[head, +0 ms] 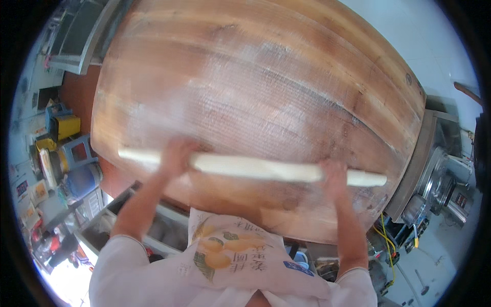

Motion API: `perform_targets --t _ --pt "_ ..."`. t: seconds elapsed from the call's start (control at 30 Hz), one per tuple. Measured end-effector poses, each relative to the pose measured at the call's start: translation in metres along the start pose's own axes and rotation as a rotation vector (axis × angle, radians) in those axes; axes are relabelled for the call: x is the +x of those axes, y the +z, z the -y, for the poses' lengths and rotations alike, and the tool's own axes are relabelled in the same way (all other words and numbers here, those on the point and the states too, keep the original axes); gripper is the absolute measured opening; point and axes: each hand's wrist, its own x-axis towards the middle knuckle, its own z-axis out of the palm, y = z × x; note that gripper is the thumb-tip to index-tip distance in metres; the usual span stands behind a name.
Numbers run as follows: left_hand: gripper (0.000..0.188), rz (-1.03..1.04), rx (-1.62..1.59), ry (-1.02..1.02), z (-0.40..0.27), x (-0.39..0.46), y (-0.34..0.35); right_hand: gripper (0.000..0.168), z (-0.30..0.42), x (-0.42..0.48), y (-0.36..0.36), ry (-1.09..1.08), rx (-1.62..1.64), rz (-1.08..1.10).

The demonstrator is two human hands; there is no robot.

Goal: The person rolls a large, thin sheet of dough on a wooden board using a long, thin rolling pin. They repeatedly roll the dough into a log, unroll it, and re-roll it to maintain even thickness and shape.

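Note:
A long pale roll of dough (257, 167) lies crosswise on the floured wooden worktop (245, 96), close to its near edge. My left hand (176, 157) grips it from above, left of its middle. Toward the other end, my right hand (333, 172) is closed over it the same way. Both hands are blurred, so single fingers are hard to make out. The roll's two ends stick out past my hands. Whether a rolling pin is inside the dough cannot be seen. White flour is spread beyond the roll, across the middle of the board.
Metal machinery with a shiny bowl (437, 180) stands off the worktop's right end. At left are a blue drum (82, 180), a yellow bin (68, 126) and a metal cabinet (76, 34). Beneath the near edge sits an open drawer (168, 230). Yellow cable (391, 245) hangs at lower right.

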Motion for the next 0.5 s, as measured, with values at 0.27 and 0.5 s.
perform_targets --t 0.27,0.5 --pt "0.057 -0.347 0.130 -0.095 0.027 0.097 -0.014 0.061 -0.003 0.080 -0.009 0.098 -0.176 -0.322" --pt "0.048 -0.517 0.072 -0.179 0.110 0.297 -0.114 0.048 -0.060 0.245 -0.111 0.104 -0.133 -0.724"
